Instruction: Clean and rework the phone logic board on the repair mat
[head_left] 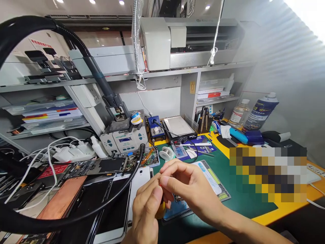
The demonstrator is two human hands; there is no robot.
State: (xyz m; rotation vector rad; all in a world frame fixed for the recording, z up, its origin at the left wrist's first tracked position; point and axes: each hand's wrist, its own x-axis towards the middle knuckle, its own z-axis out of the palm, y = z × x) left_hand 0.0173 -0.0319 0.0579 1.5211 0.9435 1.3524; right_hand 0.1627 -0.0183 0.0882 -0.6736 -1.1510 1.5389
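Note:
My left hand (147, 210) is closed, its fingertips meeting those of my right hand (188, 186) above the work mat. The right thumb and fingers are pinched together. A tiny reddish bit shows between the fingertips, too small to name. Beneath the left fingers appears a rounded yellow thing (160, 209), mostly hidden, so I cannot tell whether that hand holds it. Behind and below the hands lies a blue and grey repair pad (224, 195) on the green mat (248, 200), with part of a circuit board (178, 198) visible under the right hand.
Several phones, including a white one (141, 183), lie to the left under a black hose (106, 203). Behind stand a soldering station (124, 140), a solder spool (167, 153) and a tweezers holder (204, 122). A spray can (261, 112) and clear bottle (239, 113) stand back right.

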